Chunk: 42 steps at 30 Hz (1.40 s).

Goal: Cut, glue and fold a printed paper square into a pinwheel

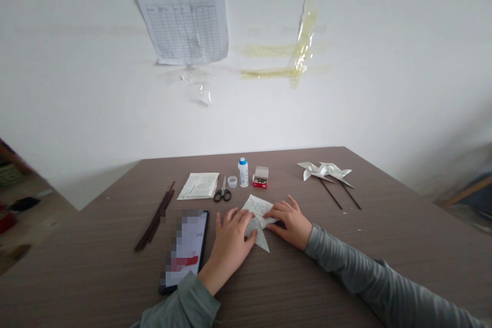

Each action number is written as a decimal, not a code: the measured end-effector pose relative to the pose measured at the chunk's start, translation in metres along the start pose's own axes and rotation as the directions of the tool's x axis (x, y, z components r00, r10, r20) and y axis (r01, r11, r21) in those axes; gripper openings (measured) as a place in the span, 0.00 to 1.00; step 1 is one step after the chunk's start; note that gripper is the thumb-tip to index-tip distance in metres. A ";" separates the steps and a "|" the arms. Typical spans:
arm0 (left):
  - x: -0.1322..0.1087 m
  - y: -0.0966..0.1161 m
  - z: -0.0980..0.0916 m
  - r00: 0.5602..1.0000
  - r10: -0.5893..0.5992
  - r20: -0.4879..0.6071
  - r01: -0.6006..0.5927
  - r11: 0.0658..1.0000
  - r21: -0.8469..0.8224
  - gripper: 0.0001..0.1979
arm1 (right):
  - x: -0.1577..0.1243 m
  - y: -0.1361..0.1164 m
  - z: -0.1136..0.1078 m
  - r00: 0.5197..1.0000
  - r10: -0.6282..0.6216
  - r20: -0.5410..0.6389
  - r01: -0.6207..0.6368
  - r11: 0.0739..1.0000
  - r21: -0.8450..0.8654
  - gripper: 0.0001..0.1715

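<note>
Paper [257, 208], folded to points, between both hands [230, 248] [289, 224]

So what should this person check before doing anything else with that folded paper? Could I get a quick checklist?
Paper held: ok. The left hand and right hand both rest on the folded printed paper.
Folds flat: cannot tell. The hands cover much of the paper.
Scissors within easy reach: ok. The black-handled scissors lie just beyond the left hand.
Small parts available: ok. The small open red box holds tiny pieces, too small to name.
Phone out of the way: not ok, probably. The phone lies right beside the left hand.
</note>
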<state>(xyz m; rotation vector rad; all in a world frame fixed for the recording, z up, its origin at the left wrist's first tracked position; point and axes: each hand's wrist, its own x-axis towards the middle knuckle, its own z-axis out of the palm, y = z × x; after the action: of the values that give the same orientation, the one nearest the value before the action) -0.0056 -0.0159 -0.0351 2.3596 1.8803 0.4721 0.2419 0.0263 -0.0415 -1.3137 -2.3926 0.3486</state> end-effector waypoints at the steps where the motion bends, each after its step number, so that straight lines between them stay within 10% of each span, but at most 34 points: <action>1: 0.000 -0.001 0.000 1.000 -0.001 -0.002 0.001 1.000 0.000 0.23 | 0.000 0.000 -0.001 1.000 0.000 0.000 0.000 1.000 0.000 0.18; 24: 0.001 -0.014 -0.008 0.998 -0.046 0.034 0.046 0.999 -0.027 0.29 | 0.005 0.018 0.006 1.000 -0.009 -0.002 0.009 0.999 0.050 0.35; 42: 0.002 -0.012 0.000 0.999 -0.048 -0.017 0.048 0.999 0.023 0.24 | 0.002 0.019 0.023 0.991 -0.129 -0.023 0.124 0.982 -0.141 0.30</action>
<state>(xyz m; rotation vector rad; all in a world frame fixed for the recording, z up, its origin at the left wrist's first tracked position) -0.0168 -0.0106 -0.0379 2.3263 1.9553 0.4694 0.2445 0.0377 -0.0692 -1.2070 -2.4971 0.1253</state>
